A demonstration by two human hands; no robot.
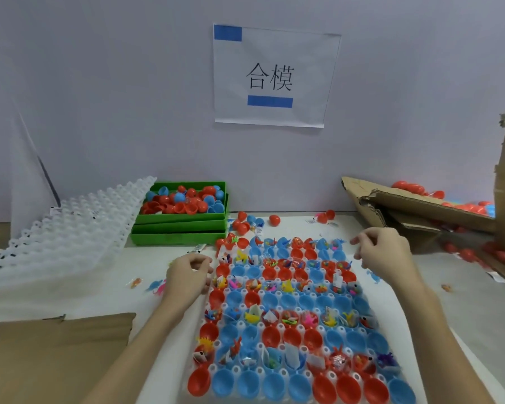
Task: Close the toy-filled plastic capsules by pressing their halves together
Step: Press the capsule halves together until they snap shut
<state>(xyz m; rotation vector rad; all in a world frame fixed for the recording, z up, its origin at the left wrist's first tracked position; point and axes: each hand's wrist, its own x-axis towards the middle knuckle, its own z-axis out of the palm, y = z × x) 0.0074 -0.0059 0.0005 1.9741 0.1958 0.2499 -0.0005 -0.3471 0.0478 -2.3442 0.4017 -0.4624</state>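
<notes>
With both hands loosely curled and holding nothing, the left hand (188, 277) and right hand (384, 253) flank the white tray (277, 294) of open capsules (283, 316), so each empty half should be seated squarely over its toy before pressing.

Two bare arms reach in from the bottom. No sleeves cover them. The left hand (188, 275) and right hand (387, 255) wear no gloves, rings or watch.
</notes>
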